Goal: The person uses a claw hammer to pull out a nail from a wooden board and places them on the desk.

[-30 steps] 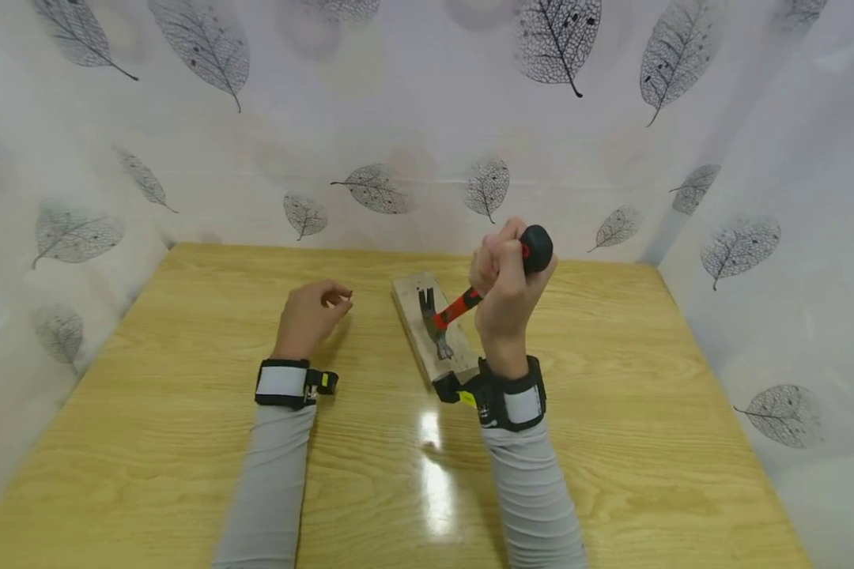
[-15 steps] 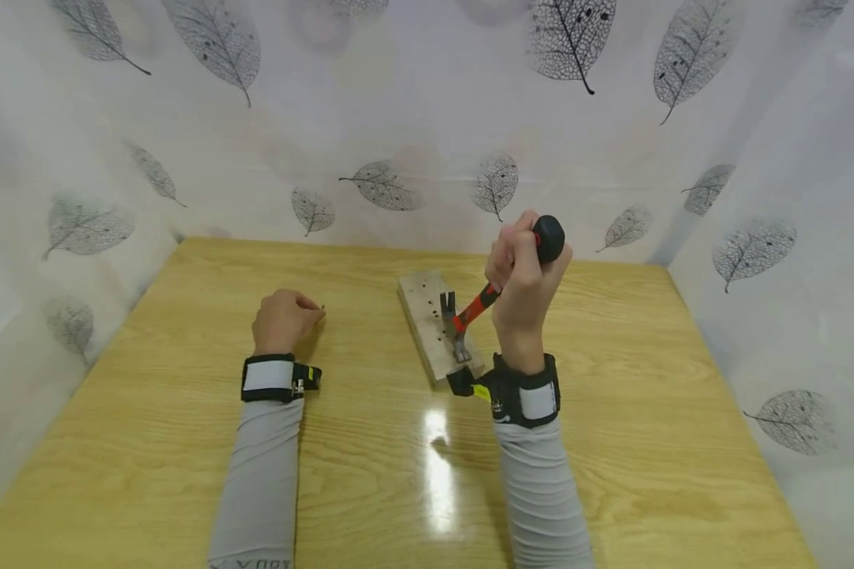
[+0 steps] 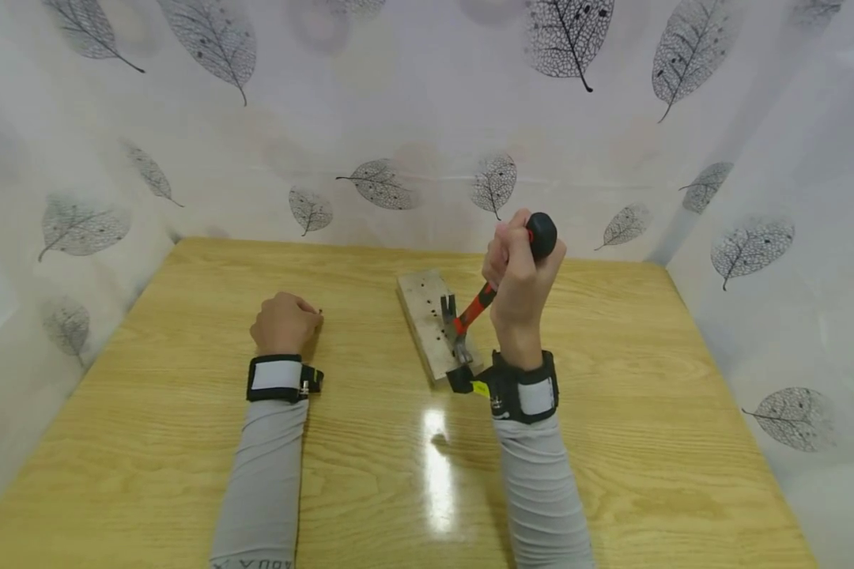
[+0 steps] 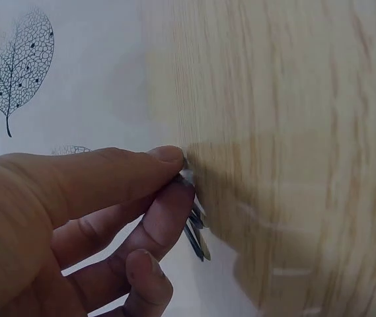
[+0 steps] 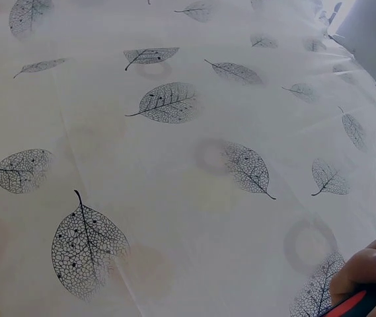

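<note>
A claw hammer (image 3: 475,310) with a red and black handle is gripped in my right hand (image 3: 523,276), its black butt end up. The steel head is low over a wooden block (image 3: 425,328), in front of its right side; contact cannot be told. Several small dark spots dot the block's top. Left of the block, my left hand (image 3: 285,324) is low over the tabletop. In the left wrist view, its thumb and index finger pinch thin dark nails (image 4: 193,242), partly hidden by the fingers. The right wrist view catches only fingertips (image 5: 373,264) on the handle.
The wood-grain table (image 3: 370,458) reaches back to a white curtain (image 3: 427,103) with printed leaves, which also hangs along both sides. A bright light reflection lies on the tabletop in front of the block.
My left hand has moved left, away from the block, and its fingers have closed into a pinch on the nails. The right hand keeps the hammer over the block; the head view shifted slightly.
</note>
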Action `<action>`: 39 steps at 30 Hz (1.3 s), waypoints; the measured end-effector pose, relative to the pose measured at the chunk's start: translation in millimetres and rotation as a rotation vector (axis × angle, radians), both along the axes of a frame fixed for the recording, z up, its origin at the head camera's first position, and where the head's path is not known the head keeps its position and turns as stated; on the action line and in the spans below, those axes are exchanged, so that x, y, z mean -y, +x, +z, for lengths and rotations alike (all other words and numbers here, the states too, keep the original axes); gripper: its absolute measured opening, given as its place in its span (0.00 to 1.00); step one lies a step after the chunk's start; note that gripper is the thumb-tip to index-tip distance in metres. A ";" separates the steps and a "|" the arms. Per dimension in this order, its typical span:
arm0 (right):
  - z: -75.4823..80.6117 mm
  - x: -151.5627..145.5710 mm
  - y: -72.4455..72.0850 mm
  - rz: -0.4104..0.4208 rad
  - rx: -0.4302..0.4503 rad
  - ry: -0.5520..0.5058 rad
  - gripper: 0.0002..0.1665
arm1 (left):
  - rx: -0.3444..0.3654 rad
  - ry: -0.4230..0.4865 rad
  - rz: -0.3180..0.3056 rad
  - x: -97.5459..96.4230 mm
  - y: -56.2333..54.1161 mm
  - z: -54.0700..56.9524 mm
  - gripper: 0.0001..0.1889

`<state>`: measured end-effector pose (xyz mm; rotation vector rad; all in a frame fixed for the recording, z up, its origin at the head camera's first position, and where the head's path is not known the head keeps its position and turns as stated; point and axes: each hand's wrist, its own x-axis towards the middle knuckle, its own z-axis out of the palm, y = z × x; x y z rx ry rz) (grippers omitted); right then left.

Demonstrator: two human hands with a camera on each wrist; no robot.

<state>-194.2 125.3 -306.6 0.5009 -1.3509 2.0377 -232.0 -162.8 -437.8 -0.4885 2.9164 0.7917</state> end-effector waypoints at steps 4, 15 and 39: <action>-0.2 -1.7 1.9 -0.003 0.007 -0.013 0.19 | 0.003 -0.010 -0.001 -1.9 1.6 -1.3 0.11; 6.2 -5.1 10.6 0.001 -0.008 -0.033 0.20 | -0.010 -0.009 -0.013 -3.7 3.5 0.3 0.10; 11.4 -66.3 41.3 0.103 0.263 0.364 0.12 | -0.266 0.085 0.044 11.8 -4.2 19.9 0.24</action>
